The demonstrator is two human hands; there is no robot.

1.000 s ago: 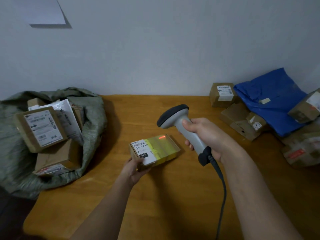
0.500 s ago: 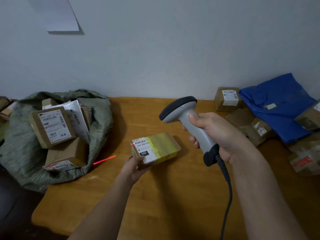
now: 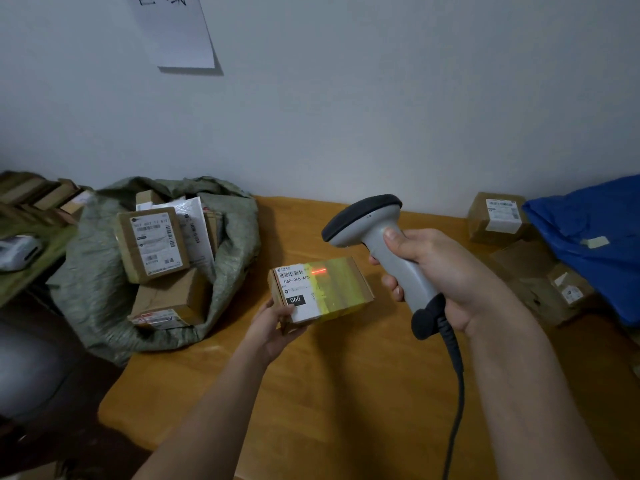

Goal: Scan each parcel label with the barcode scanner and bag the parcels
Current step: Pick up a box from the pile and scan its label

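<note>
My left hand (image 3: 273,327) holds a small cardboard parcel (image 3: 341,292) by its near left corner, a little above the wooden table (image 3: 332,393). The parcel has yellow tape and a white label (image 3: 298,289) reading 060. My right hand (image 3: 446,275) grips the handle of a grey barcode scanner (image 3: 367,220), whose dark head points down and left at the parcel. A short red scan line (image 3: 318,271) glows on the yellow tape just right of the label's barcode. A green woven bag (image 3: 228,271) lies open at the left with several labelled boxes inside.
At the right lie several cardboard parcels, one labelled box (image 3: 498,216) against the wall, and a blue plastic mailer (image 3: 595,237). The scanner's black cord (image 3: 453,393) runs down toward me. More boxes (image 3: 38,199) and a white device (image 3: 17,251) sit far left. A paper sheet (image 3: 173,29) hangs on the wall.
The red scan line has jumped from the table near the bag and the label's left edge onto the yellow tape right of the barcode. The view has swung left; both hands keep their hold.
</note>
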